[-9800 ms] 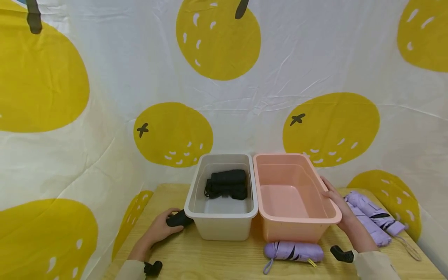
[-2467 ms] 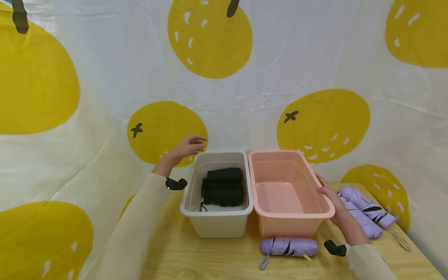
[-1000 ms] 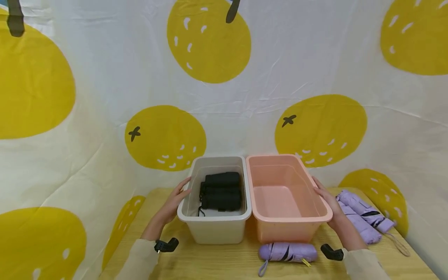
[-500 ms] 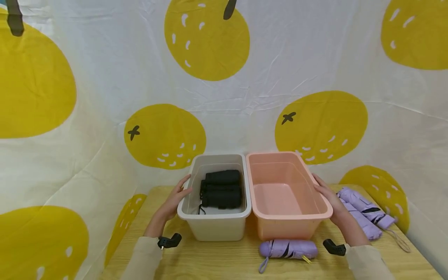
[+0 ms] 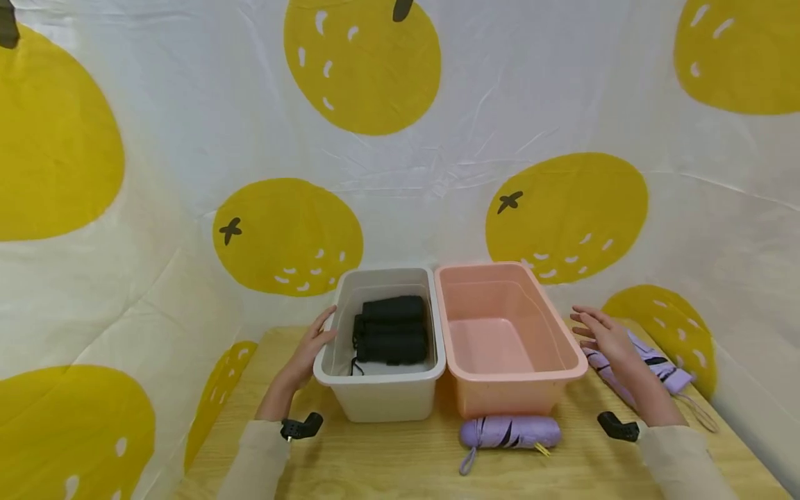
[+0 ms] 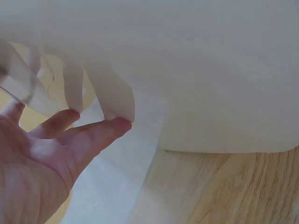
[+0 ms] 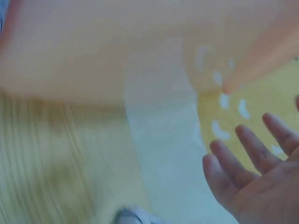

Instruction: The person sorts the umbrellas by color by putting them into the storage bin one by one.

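Observation:
My left hand [image 5: 307, 354] touches the left side of a light grey plastic bin [image 5: 384, 403], its fingers extended. In the left wrist view, the fingertips [image 6: 122, 123] meet the bin's glossy outer wall. Black folded umbrellas [image 5: 394, 347] lie side by side in that bin, one with a cord loop. A pink bin [image 5: 506, 397] stands against its right side with nothing inside. My right hand [image 5: 615, 347] hovers just right of the pink bin, over purple folded umbrellas [image 5: 675, 378] that it partly hides. The right wrist view shows its fingers [image 7: 252, 144] spread and holding nothing.
Another purple folded umbrella [image 5: 512, 432] lies across the wooden table [image 5: 375, 465] close in front of the pink bin, its strap loop to the left. A white cloth [image 5: 431, 208] printed with large yellow fruit hangs behind and around the table.
A black umbrella gripped by my left hand earlier now lies in the grey bin, and that hand has moved to the bin's side. My right hand has just come off the pink bin's rim, moving right.

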`<state>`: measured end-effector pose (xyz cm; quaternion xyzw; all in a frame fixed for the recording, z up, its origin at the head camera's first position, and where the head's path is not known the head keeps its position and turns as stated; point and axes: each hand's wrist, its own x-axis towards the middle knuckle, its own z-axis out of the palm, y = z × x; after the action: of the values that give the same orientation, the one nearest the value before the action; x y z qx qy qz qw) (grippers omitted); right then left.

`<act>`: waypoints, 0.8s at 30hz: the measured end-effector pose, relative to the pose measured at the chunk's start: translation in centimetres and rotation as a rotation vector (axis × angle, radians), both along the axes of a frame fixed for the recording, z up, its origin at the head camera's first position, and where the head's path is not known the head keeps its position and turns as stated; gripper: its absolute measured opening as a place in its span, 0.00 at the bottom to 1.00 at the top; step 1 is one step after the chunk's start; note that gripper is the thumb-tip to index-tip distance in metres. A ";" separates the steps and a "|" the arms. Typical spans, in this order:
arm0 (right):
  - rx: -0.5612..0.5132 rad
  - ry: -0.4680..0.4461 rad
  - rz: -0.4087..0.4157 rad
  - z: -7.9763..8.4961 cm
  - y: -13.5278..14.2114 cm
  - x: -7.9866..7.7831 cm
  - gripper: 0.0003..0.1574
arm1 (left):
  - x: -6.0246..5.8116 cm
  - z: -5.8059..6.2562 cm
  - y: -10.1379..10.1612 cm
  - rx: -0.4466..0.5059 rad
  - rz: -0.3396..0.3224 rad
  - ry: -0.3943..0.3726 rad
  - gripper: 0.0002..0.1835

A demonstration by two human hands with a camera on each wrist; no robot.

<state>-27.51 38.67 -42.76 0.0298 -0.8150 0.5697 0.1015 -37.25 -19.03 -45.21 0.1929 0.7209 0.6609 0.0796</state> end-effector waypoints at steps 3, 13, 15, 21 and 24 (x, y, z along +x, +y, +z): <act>0.193 0.006 -0.082 -0.2 1.3 0.0 0.38 | 0.2 0.1 -0.3 0.004 0.027 -0.020 0.32; 0.556 0.075 -0.170 -3.5 4.8 0.5 0.33 | 0.4 0.2 -0.9 0.016 0.036 0.013 0.32; 0.606 0.044 -0.183 -4.0 5.1 0.8 0.34 | 0.5 0.1 -0.9 0.023 0.031 0.008 0.32; 0.694 -0.067 -0.186 -5.2 6.2 1.0 0.42 | 0.4 -0.4 -0.8 0.037 0.019 0.008 0.33; 0.738 -0.134 -0.182 -5.6 6.5 1.0 0.48 | 0.3 -0.6 -0.6 0.038 0.013 0.007 0.34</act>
<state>-26.51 45.15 -48.38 -0.0454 -0.9694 0.2275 0.0806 -36.93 -19.61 -45.80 0.1918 0.7096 0.6745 0.0691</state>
